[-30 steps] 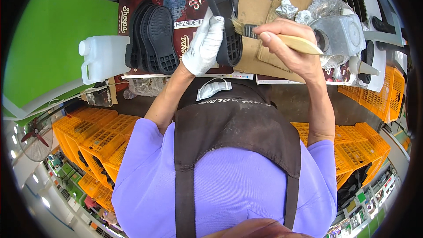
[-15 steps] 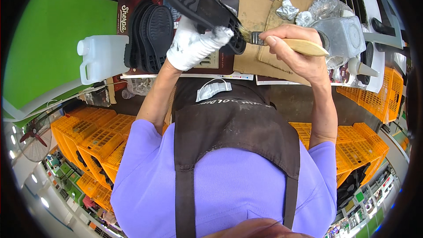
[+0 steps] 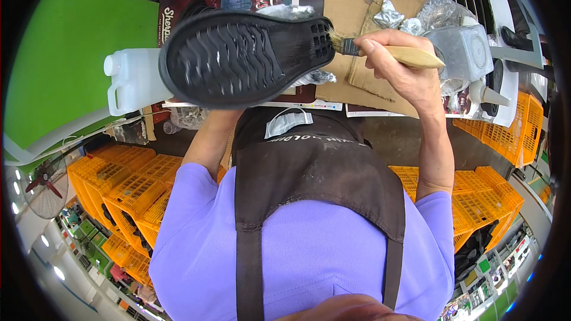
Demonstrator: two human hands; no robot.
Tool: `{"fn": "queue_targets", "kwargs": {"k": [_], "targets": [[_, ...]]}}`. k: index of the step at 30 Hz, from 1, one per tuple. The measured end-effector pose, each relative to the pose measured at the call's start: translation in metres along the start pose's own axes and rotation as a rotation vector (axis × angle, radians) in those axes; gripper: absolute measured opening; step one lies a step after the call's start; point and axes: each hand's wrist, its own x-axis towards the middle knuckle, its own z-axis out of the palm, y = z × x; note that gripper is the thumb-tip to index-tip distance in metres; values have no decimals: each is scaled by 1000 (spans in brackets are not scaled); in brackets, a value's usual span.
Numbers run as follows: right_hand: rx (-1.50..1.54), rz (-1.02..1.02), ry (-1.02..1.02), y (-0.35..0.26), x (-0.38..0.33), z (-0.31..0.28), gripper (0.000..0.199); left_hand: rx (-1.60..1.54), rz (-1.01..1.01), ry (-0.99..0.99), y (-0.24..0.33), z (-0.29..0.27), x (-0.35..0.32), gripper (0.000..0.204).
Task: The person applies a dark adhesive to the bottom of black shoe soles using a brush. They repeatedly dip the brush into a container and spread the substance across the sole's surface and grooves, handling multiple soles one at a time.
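A black shoe sole [image 3: 220,59] lies level above the table, its wide end to the left. Wavy ridges cover its face, and square hollows sit at the narrow right end. My left hand [image 3: 318,77], in a smudged white glove, grips it from beneath; only glove parts show at the sole's upper and lower edges. In my bare right hand [image 3: 401,68] is a flat paintbrush [image 3: 416,57] with a pale wooden handle, fingers closed round it. Its bristles touch the hollowed end. More black soles [image 3: 195,7] are mostly hidden behind the held one.
A white plastic jug [image 3: 132,83] stands left, by a green surface [image 3: 77,71]. Brown cardboard [image 3: 351,92] lies under the brush. At right are a clear square container [image 3: 467,50], crumpled foil [image 3: 388,15] and a nozzle bottle [image 3: 489,93]. Orange crates [image 3: 128,184] stand below table level.
My left hand has turned the sole from a steep tilt to lying crosswise, swinging its wide end down and left over the other soles. The brush stays at its narrow end.
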Motion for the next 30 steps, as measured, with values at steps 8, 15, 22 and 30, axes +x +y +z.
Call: {"fn": "queue_targets", "kwargs": {"k": [8, 15, 22, 30], "targets": [[272, 235, 99, -12, 7, 14, 21, 487, 369, 74, 10, 4, 22, 23], [309, 278, 95, -19, 3, 23, 23, 849, 696, 37, 14, -10, 32, 13], [374, 317, 7, -26, -13, 30, 21, 917, 763, 72, 8, -14, 34, 22], [840, 321, -84, -1, -17, 21, 24, 779, 682, 133, -17, -12, 42, 30]]}}
